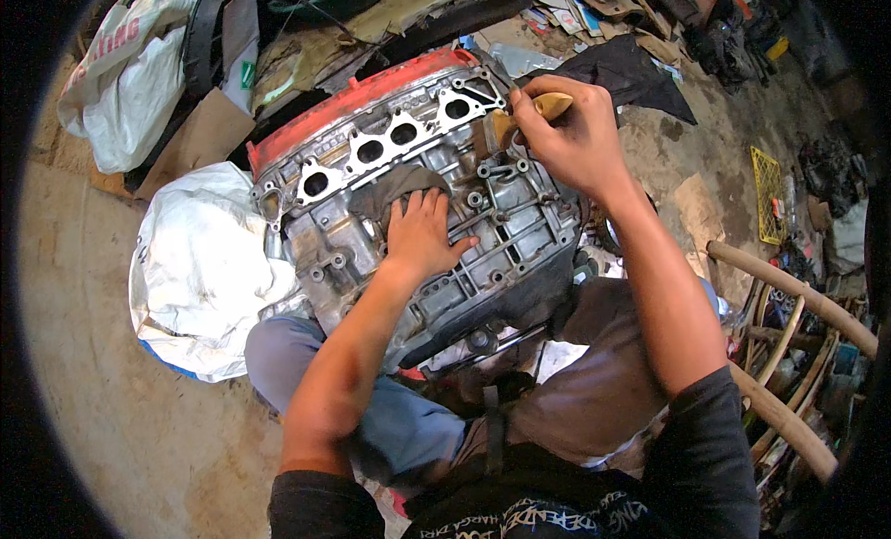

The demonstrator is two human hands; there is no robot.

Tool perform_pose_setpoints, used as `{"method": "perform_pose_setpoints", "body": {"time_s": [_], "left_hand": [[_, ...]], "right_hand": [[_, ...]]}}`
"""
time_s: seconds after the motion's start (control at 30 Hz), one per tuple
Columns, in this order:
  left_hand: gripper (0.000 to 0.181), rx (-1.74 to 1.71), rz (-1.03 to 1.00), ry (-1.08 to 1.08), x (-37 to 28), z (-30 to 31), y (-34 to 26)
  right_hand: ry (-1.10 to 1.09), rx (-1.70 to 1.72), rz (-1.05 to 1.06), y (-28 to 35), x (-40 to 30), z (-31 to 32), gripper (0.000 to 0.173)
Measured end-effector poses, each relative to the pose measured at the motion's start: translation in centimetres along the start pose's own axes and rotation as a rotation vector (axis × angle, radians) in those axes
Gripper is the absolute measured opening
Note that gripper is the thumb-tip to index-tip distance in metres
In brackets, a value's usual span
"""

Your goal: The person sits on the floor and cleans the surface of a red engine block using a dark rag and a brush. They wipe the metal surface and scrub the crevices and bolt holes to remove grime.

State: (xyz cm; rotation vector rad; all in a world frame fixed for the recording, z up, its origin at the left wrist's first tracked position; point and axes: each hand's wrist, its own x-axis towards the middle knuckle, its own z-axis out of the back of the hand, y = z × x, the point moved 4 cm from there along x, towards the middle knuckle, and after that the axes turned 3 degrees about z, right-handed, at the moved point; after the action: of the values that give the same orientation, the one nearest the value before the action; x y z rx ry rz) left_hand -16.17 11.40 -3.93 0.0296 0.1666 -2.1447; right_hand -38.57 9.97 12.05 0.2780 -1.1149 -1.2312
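A car engine block (529,222) lies tilted before me, its cylinder head carrying a red valve cover (362,90). Several intake ports show along the pale flange face (348,151). My left hand (423,236) rests flat, fingers extended, over a dark grey rag (397,184) on the block's side. In my right hand (572,132) is a paintbrush (500,128) with a yellowish wooden handle. Its brown bristles are at the casting just below the rightmost port; whether they touch the metal I cannot tell.
White woven sacks (209,274) sit left of the engine, with another sack (132,80) farther back beside cardboard (198,142). Bent cane poles (793,295) and clutter stand at my right. A yellow plastic crate piece (766,194) and a black cloth (626,73) lie on the floor.
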Motion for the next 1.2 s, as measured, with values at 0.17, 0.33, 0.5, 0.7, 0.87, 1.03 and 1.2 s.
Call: {"method": "perform_pose_setpoints", "body": {"time_s": [0.17, 0.33, 0.5, 0.7, 0.87, 1.03, 1.2], "left_hand": [[0.096, -0.118, -0.003, 0.051, 1.6, 0.3, 1.2], [0.102, -0.096, 0.024, 0.136, 2.3, 1.0, 0.1], [0.101, -0.045, 0.009, 0.18, 1.9, 1.3, -0.6], [0.077, -0.474, 0.191, 0.319, 3.9, 0.4, -0.1], [0.083, -0.725, 0.156, 0.258, 5.1, -1.5, 1.1], [0.079, -0.629, 0.132, 0.275, 5.4, -0.8, 0.1], [0.059, -0.468, 0.06, 0.324, 5.2, 1.5, -2.0]], "right_hand": [[-0.02, -0.007, 0.035, 0.0, 0.1, 0.5, 0.022], [-0.027, -0.007, 0.028, -0.9, 0.1, 1.1, 0.023], [0.0, -0.001, 0.006, 0.1, 0.4, 1.1, 0.024], [-0.058, -0.002, 0.054, 0.1, 0.5, 1.0, 0.023], [-0.067, 0.025, 0.048, 0.2, 0.9, 0.7, 0.022], [-0.07, 0.037, 0.017, -0.7, 0.9, 0.5, 0.022], [-0.075, 0.066, 0.005, -1.0, 0.7, 0.9, 0.021]]}}
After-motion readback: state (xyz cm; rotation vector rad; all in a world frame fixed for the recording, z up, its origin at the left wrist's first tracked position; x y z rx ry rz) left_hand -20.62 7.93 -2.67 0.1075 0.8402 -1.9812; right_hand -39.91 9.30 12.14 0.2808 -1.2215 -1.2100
